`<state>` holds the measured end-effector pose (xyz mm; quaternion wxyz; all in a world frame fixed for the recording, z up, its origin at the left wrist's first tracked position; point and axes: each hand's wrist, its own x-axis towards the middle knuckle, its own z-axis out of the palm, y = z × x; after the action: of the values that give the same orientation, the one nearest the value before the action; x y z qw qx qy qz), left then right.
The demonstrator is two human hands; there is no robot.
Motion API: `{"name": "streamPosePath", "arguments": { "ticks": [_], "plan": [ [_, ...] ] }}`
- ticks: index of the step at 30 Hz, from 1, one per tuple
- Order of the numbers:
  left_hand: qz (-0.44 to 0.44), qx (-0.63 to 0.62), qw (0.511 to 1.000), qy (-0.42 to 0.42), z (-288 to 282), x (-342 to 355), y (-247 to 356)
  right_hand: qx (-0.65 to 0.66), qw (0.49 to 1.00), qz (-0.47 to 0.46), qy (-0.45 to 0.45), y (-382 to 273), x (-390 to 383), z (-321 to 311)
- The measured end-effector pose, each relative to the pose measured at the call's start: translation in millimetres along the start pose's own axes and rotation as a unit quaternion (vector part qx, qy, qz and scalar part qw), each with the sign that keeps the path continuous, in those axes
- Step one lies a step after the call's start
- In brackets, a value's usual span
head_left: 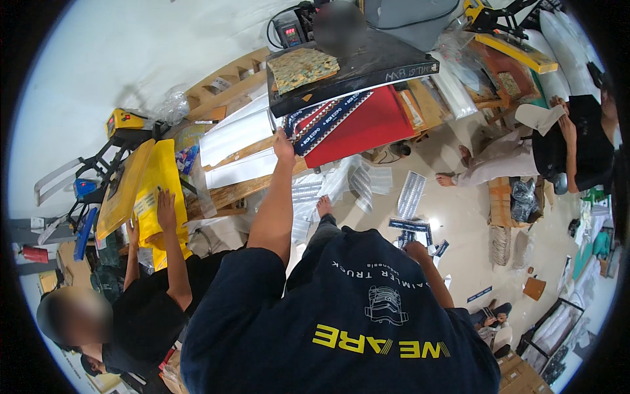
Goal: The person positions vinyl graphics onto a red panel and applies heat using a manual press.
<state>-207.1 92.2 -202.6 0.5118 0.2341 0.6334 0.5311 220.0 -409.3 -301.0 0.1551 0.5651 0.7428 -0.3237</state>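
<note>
My left hand (283,146) is raised, its fingers closed on the end of navy printed strips (331,121) with a red and white pattern. These lie over a red sheet (364,134) beneath a black press plate (354,72) topped with a mottled pad (302,69). White sheets (230,138) are just left of this hand. Low at centre right, my right hand (415,251) is curled beside more navy strips (410,224); what it grips is partly hidden and unclear. My dark shirt fills the lower middle.
A co-worker (151,295) at left has both hands on a yellow sheet (161,171) at another press. A person (564,144) stands at right beside a carton (499,203). Others sit or crouch lower down. Printed sheets (410,190) lie on the floor.
</note>
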Motion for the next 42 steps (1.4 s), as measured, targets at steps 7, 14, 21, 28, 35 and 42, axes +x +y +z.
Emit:
{"name": "streamPosePath", "arguments": {
  "ticks": [7,14,21,28,35,42],
  "plan": [
    [0.194,0.257,0.942,0.093,29.0,-75.8,26.4,0.552,0.790,0.240,0.116,-62.9,42.5,-97.8],
    [-0.071,0.037,0.975,-0.206,18.1,-204.1,39.2,0.848,0.526,0.036,0.053,-163.5,114.8,-290.4],
    [-0.185,0.305,0.869,-0.344,-70.7,-174.3,64.7,0.893,0.444,0.037,0.056,-193.2,170.3,-329.5],
    [-0.176,0.230,0.904,-0.313,-73.1,-158.3,57.4,0.870,0.466,0.104,0.119,-187.1,182.9,-345.1],
    [0.010,0.523,0.748,-0.409,-119.5,-122.7,-72.3,0.794,0.560,0.091,0.219,-159.8,164.1,-314.6],
    [0.003,0.679,0.496,-0.541,-306.3,-59.2,-191.4,0.545,0.721,0.283,0.322,-51.6,-39.5,-7.3]
  ]
}}
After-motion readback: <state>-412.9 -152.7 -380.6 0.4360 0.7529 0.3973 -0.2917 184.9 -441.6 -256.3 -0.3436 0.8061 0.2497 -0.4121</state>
